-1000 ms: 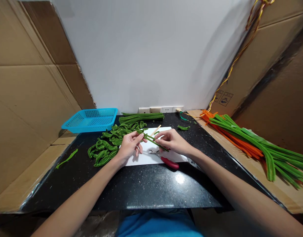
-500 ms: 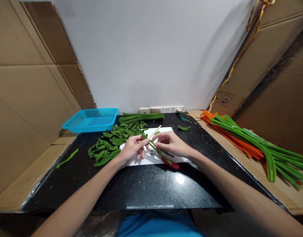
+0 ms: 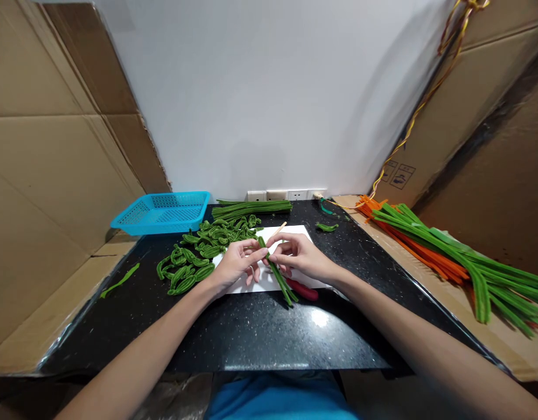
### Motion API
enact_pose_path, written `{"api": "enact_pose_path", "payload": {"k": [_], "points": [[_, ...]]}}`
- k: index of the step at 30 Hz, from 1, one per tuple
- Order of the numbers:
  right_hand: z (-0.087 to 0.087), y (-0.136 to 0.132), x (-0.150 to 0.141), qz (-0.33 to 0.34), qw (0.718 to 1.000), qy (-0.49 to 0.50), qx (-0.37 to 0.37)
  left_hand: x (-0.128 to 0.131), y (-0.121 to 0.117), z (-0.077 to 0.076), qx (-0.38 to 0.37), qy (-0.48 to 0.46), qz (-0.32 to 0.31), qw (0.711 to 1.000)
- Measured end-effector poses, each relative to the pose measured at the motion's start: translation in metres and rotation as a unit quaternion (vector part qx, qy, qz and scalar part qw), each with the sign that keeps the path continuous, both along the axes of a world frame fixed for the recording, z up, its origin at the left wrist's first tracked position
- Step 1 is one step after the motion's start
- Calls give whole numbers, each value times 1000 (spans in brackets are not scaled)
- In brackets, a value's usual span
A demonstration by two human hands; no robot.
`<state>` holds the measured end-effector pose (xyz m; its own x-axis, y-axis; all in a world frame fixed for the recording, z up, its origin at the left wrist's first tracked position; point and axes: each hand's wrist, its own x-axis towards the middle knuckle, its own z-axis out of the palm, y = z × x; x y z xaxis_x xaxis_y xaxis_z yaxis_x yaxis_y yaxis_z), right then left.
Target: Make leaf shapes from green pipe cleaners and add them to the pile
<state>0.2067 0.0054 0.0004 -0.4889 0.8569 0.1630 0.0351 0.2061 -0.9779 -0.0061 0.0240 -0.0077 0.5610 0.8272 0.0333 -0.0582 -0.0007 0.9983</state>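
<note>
My left hand (image 3: 238, 263) pinches green pipe cleaners (image 3: 278, 277) between thumb and fingers, above a white sheet of paper (image 3: 255, 286). They are folded or bunched, and their loose ends slant down toward me. On the other side, my right hand (image 3: 301, 255) is closed with thumb and fingertips on the same pipe cleaners, close to the left fingertips. A red handle (image 3: 304, 290) of a tool lies under the right wrist; the rest of it is mostly hidden. Behind the right fingers a thin wooden stick (image 3: 278, 228) pokes out.
Looped green pipe-cleaner pieces (image 3: 194, 262) are heaped left of the paper. Behind them lie a straight green bundle (image 3: 251, 208) and a blue basket (image 3: 164, 195). One looped piece (image 3: 327, 227) is at right. Green stems (image 3: 453, 248) and orange stems (image 3: 426, 256) lie on cardboard.
The loose ends of the pipe cleaners have swung down and toward me, now lying closer together. Both hands stay nearly in place, with the right fingers closer to the left.
</note>
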Motion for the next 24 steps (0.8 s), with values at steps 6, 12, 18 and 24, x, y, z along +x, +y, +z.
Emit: {"api": "enact_pose_path", "payload": {"k": [6,12,18,24], "points": [[-1,3,0,3,1000,20,-22,2,-1,1,-22,-14,-3,1000],[-4,2,-1,-36,999,30,-17,0,1,-3,-5,8,-15,1000],[-2,-1,-6,-139,983,115,-31,1,-1,-3,-8,42,-61,997],[-3,1,-6,-204,967,152,-9,1,-4,2,-3,65,-116,991]]}}
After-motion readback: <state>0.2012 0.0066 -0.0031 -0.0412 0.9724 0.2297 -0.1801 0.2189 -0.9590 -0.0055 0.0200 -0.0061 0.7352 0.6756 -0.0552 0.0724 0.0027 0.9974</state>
